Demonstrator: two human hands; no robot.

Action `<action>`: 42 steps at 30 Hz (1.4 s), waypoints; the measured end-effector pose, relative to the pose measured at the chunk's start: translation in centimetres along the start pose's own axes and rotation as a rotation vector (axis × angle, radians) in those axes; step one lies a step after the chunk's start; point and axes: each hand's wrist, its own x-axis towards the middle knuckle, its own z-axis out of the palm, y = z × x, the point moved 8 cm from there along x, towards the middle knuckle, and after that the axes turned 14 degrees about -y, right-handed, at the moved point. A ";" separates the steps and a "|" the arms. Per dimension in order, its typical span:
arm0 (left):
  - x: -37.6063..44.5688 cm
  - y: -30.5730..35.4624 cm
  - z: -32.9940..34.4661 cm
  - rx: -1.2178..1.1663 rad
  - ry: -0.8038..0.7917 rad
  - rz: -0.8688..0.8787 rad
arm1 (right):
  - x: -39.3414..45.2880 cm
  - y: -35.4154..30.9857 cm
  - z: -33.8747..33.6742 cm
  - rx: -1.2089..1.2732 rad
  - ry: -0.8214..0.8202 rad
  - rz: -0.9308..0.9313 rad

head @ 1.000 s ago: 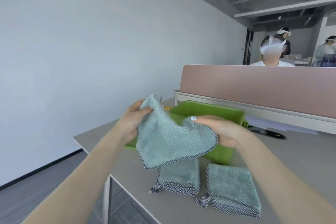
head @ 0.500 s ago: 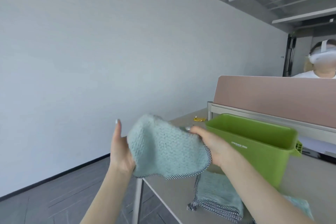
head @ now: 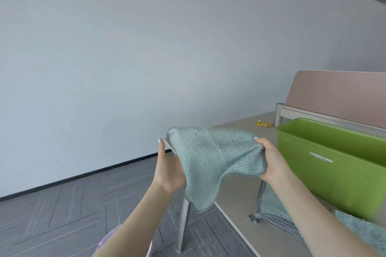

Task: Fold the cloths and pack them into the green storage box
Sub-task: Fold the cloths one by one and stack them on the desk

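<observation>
A pale teal cloth (head: 211,158) with a checked black-and-white border hangs in the air past the table's left corner. My right hand (head: 271,162) pinches its right edge. My left hand (head: 169,171) is under its left side with the palm flat and fingers straight up, the cloth draped over it. The green storage box (head: 334,165) stands on the table to the right of my right hand. A folded teal cloth (head: 271,208) lies on the table in front of the box, and another folded cloth (head: 359,229) shows at the lower right, partly behind my right forearm.
The grey table (head: 246,129) ends at a corner just behind the held cloth, with a metal leg (head: 183,227) below. A pink divider panel (head: 338,94) rises behind the box. A small yellow object (head: 263,124) lies at the table's back. Grey floor lies to the left.
The view has swung left, so the box and folded cloths now sit at the right edge. The held cloth has spread wider between my hands, and my left hand went from gripping to flat under it.
</observation>
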 end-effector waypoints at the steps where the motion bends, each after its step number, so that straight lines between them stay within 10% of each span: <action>1: -0.3 -1.0 0.0 0.029 -0.004 -0.064 | 0.0 0.2 0.3 -0.019 -0.011 0.021; 8: -0.4 -0.8 1.3 0.105 -0.025 -0.050 | 1.7 2.2 1.7 -0.231 -0.069 0.138; 12: -0.5 2.5 2.9 0.075 -0.070 0.151 | 2.3 5.3 2.1 0.088 -0.082 0.140; 19: -1.1 5.4 3.3 0.081 -0.066 0.306 | -1.8 12.0 12.5 0.439 -0.569 0.273; 26: -5.2 10.7 -0.2 0.308 0.066 0.375 | 1.0 6.1 9.8 0.064 -0.335 -0.079; 34: -6.6 13.3 -1.5 0.814 0.231 -0.061 | 2.1 1.9 6.7 -0.180 -0.264 -0.133; 42: -6.5 16.9 1.5 1.254 0.509 0.381 | 1.9 -0.2 4.2 -0.271 -0.107 -0.208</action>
